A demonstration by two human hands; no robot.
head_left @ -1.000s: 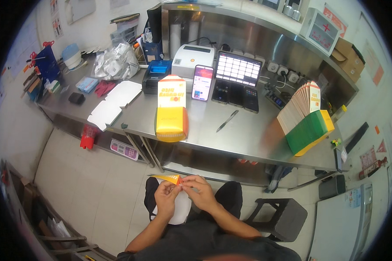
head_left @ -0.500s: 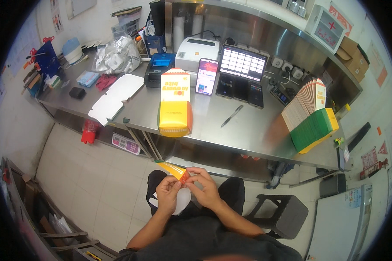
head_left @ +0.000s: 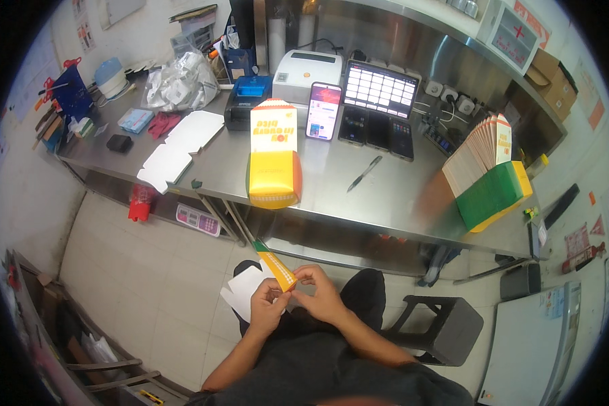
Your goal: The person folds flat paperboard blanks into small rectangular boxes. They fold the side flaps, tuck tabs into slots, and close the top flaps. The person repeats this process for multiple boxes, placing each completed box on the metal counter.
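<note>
Over my lap, both hands hold a small yellow and green paper food carton. Its green end points up and away from me, and its near end sits between my fingers. My left hand is closed on the carton's lower left edge. The fingers of my right hand pinch its near end from the right. White card blanks lie across my left thigh, partly behind my left hand. On the table ahead stands a yellow and orange carton with a tall printed back panel.
A fanned stack of nested green and yellow cartons leans at the table's right. White flat blanks, a label printer, a phone, a tablet and a pen occupy the steel table. A dark stool stands right of me.
The carton has turned more upright, showing its long side, and its orange near end is less visible. Both hands have shifted slightly down and right. More of the white blanks shows on my lap.
</note>
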